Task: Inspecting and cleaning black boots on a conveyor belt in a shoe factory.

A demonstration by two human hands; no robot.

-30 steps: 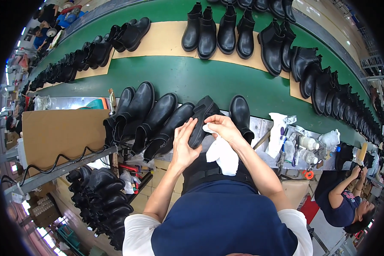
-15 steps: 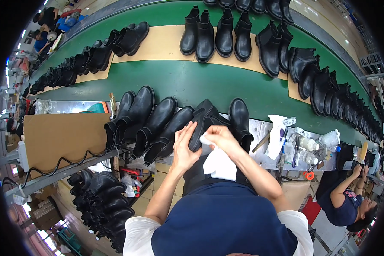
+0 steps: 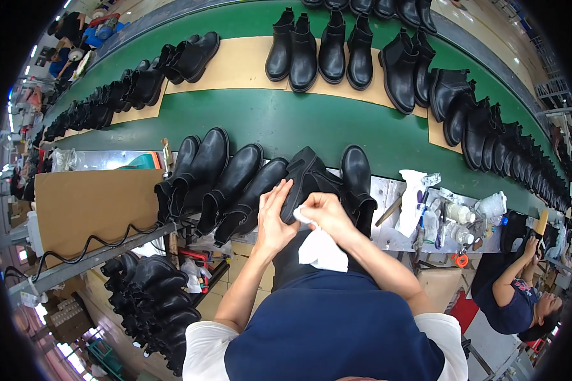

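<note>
A black ankle boot (image 3: 300,170) lies tilted on its side in front of me, its dark sole turned toward my left hand. My left hand (image 3: 276,219) grips the boot along the sole edge, fingers stretched over it and thumb near the lower end. In my right hand (image 3: 329,214) a white cloth (image 3: 324,249) is pinched. A bunched corner of it meets the boot's lower end by my left thumb, and the rest hangs down. Other black boots stand close on both sides: one boot (image 3: 356,168) to the right, several more, including a boot (image 3: 243,171), to the left.
Beyond lies a green conveyor belt (image 3: 254,120) with rows of black boots on cardboard sheets (image 3: 248,60). Bottles (image 3: 459,214), tools and a white rag (image 3: 411,203) crowd the bench at right. A cardboard panel (image 3: 95,209) stands left, above racked boots (image 3: 152,298). A co-worker (image 3: 518,298) sits right.
My right hand has shifted slightly left and down with the cloth, closer to my left thumb. The boot and my left hand stay almost still. The co-worker's hands have moved a little.
</note>
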